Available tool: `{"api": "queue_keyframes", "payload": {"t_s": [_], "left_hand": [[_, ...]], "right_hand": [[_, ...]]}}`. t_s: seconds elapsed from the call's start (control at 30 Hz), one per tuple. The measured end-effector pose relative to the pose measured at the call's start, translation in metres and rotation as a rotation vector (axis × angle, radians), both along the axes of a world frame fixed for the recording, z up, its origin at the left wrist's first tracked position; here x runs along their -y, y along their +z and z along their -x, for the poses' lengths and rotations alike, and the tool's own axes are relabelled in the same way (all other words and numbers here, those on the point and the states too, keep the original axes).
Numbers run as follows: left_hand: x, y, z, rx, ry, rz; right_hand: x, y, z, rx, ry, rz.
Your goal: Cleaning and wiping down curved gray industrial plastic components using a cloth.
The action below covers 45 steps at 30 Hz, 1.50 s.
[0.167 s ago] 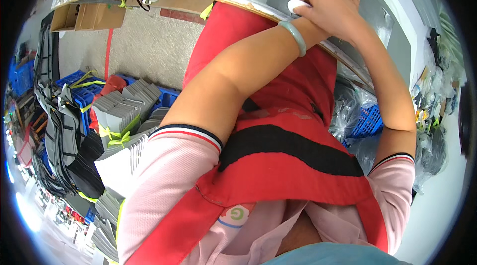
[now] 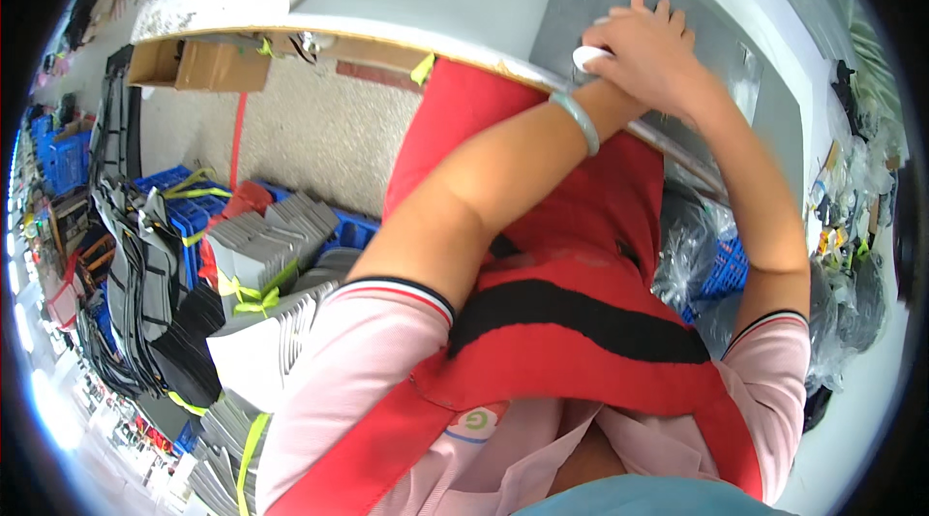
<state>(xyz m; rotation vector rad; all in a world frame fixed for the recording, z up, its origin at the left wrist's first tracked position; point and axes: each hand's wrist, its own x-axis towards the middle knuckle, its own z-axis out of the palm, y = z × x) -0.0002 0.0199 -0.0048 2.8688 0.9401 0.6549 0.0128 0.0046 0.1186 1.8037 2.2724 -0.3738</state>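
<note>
Over the dark board [image 2: 571, 17], which sits lower in view than before, the right hand [image 2: 646, 61] is curled round a white disc [image 2: 586, 58] jutting left, long axis roughly sideways. Beyond, the left hand [image 2: 670, 22] shows spread fingers, any hold hidden.

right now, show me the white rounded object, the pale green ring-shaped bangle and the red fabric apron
White rounded object [image 2: 585, 58]: head view, on its exposed left part.
Pale green ring-shaped bangle [image 2: 582, 117]: head view, mid-band.
Red fabric apron [image 2: 571, 364]: head view, below its black band.
</note>
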Motion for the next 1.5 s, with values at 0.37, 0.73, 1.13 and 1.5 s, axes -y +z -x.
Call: {"api": "queue_keyframes", "payload": {"t_s": [0.37,0.73,1.13,1.5], "left_hand": [[-0.001,0.022,-0.008,0.019,-0.022,0.219],[-0.006,0.017,-0.005,0.077,-0.022,0.197],[-0.013,0.015,0.011,0.216,-0.037,0.278],[-0.233,0.12,0.345,0.698,0.725,-0.111]], "right_hand": [[0.115,-0.084,-0.257,-0.514,-1.026,-0.459],[0.112,-0.078,-0.24,-0.983,-1.191,-0.529],[0.107,-0.08,-0.287,-1.192,-1.195,-0.233],[0.165,-0.048,-0.312,-2.052,-1.157,-0.574]]}}
